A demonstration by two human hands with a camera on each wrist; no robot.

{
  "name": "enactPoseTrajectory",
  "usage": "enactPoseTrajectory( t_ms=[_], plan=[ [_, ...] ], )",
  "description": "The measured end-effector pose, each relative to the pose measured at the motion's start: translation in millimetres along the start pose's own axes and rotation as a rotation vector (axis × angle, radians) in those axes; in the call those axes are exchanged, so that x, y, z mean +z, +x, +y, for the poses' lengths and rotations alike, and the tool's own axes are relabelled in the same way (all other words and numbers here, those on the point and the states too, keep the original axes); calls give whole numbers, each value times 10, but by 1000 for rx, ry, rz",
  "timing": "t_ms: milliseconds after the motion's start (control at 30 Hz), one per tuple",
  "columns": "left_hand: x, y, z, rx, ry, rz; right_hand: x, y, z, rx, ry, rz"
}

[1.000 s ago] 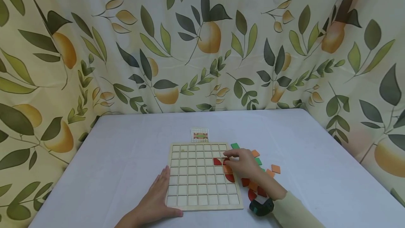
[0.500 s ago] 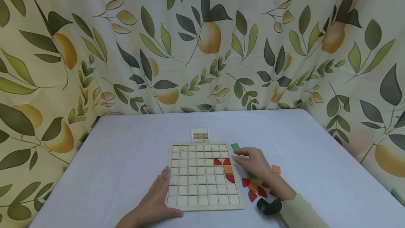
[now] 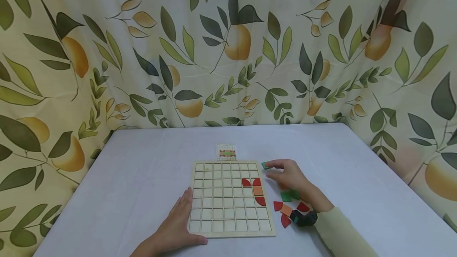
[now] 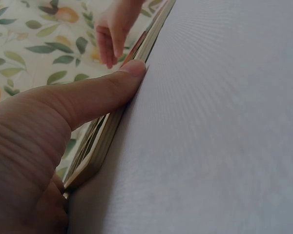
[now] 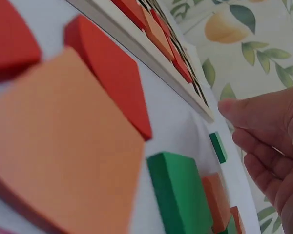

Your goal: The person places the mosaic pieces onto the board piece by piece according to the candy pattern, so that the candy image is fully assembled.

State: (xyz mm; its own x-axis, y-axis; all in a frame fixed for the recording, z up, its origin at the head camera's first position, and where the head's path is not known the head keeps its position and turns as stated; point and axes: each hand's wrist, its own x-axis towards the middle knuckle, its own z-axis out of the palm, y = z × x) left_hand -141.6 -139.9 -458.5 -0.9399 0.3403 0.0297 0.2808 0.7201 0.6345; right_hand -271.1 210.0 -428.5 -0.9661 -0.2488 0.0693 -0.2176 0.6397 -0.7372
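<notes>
A wooden grid board (image 3: pixel 217 213) lies on the table, with red quarter-circle tiles (image 3: pixel 260 201) and one orange square tile (image 3: pixel 257 190) in cells at its right side. My left hand (image 3: pixel 171 225) rests against the board's near left corner, fingers straight along the left edge, thumb along the near edge. Beyond the board's far right corner, my right hand (image 3: pixel 290 175) reaches to a green tile (image 3: pixel 264 165), index fingertip right at it and thumb held apart. In the right wrist view that green tile (image 5: pixel 218 147) lies on the cloth near the fingers.
Loose red (image 3: pixel 285 221), orange (image 3: pixel 286 210) and green tiles (image 3: pixel 286 196) lie right of the board, partly hidden under the right forearm. A small pattern card (image 3: pixel 226 152) sits behind the board. A leaf-and-fruit curtain (image 3: pixel 228 70) surrounds the white table.
My right hand has moved off the board's right-hand cells, to the right and away from me, to the lone green tile. The left hand stays at the board's corner.
</notes>
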Motion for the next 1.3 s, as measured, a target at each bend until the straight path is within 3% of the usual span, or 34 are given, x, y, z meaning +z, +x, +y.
enactPoseTrajectory(
  t_ms=[267,500,700,967,1300],
  plan=[
    [-9,1,13,-15,0,-6,-85,106,66,-65,16,-35],
    [-2,9,17,-10,-15,-6,-124,207,136,-3,12,-52],
    [3,6,12,7,-19,5,-176,253,156,-15,9,-91],
    [-4,19,30,-14,2,-9,-201,317,201,27,17,-136],
    [-13,19,33,-29,9,-11,-165,340,221,-15,4,-127]
  ],
)
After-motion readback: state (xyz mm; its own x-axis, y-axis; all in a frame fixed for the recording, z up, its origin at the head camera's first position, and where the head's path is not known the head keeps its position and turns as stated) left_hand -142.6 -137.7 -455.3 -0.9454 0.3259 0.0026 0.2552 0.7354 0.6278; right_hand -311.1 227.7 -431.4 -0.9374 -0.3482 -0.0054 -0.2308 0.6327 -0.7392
